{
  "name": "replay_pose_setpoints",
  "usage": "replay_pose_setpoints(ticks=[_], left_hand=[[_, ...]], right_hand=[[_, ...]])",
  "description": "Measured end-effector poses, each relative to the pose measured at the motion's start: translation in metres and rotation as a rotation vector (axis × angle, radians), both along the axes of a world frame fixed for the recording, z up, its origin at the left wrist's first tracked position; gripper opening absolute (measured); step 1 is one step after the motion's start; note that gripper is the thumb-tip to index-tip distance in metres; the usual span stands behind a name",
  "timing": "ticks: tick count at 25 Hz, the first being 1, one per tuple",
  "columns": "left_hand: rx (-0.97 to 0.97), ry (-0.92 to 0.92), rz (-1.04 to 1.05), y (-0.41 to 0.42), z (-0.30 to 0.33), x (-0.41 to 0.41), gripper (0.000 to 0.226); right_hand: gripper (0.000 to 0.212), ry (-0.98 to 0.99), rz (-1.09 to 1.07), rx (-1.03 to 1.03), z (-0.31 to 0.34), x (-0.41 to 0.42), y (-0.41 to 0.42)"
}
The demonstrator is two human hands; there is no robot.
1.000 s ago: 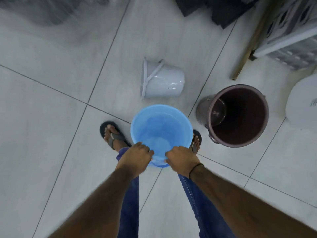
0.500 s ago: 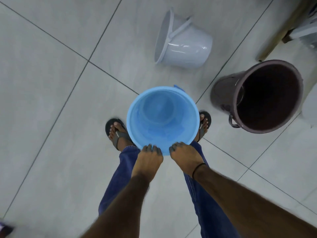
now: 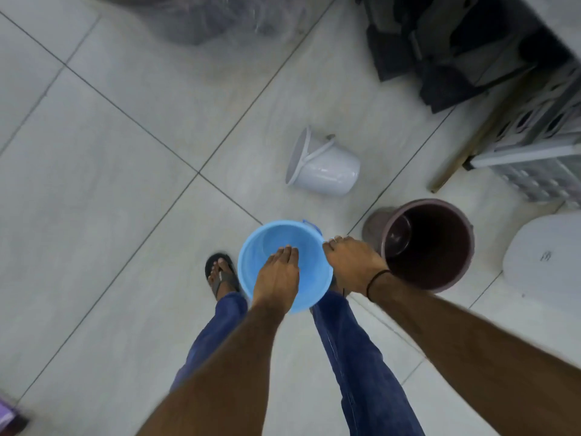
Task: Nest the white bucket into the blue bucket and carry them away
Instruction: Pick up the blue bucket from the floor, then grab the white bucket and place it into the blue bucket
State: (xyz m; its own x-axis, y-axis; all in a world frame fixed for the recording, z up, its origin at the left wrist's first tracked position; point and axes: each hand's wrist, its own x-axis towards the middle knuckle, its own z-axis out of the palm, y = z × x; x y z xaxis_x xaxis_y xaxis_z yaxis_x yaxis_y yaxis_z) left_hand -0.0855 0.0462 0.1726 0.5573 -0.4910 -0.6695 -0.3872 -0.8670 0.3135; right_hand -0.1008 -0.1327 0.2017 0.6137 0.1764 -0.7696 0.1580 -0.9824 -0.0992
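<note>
The blue bucket (image 3: 259,262) is upright, mouth up, in front of my legs and between my feet. My right hand (image 3: 352,262) has its fingers curled over the bucket's right rim. Stretched flat above the bucket's mouth is my left hand (image 3: 278,275), fingers straight and holding nothing that I can see. The white bucket (image 3: 327,168) lies on its side on the tiled floor farther ahead, mouth to the left, its handle across its wall. It is about a bucket's width away from the blue one.
A dark brown bucket (image 3: 430,243) with a smaller container inside stands just right of my right hand. A white rounded lid (image 3: 544,262) sits at the far right. A grey crate (image 3: 534,136), a wooden stick (image 3: 456,155) and dark items (image 3: 440,42) are at the back right.
Both hands were on the blue bucket's near rim. My right hand has shifted to the right rim and my left hand now lies flat over the mouth. The view has tilted up.
</note>
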Motion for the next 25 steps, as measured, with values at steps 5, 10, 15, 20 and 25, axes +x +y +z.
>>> replay_pose_setpoints(ticks=[5,10,15,20,25], left_hand=[[-0.187,-0.001,0.512,-0.064,-0.029,0.083,0.043],[-0.243,0.043,0.755,-0.113,-0.164,0.154,0.041],[-0.334,0.06,0.651,-0.101,-0.228,0.167,0.023],[-0.379,-0.042,0.374,-0.09,-0.184,0.203,0.02],[-0.234,-0.232,-0.103,-0.078,-0.15,0.249,0.029]], right_hand=[[0.05,-0.122,-0.066,-0.046,-0.02,0.109,-0.058],[0.062,-0.187,0.215,-0.135,-0.149,0.223,-0.073],[0.052,-0.087,0.583,-0.222,-0.212,0.255,-0.072],[0.024,-0.139,0.426,-0.076,-0.179,0.266,-0.092],[0.031,-0.298,0.22,0.015,-0.167,0.24,-0.093]])
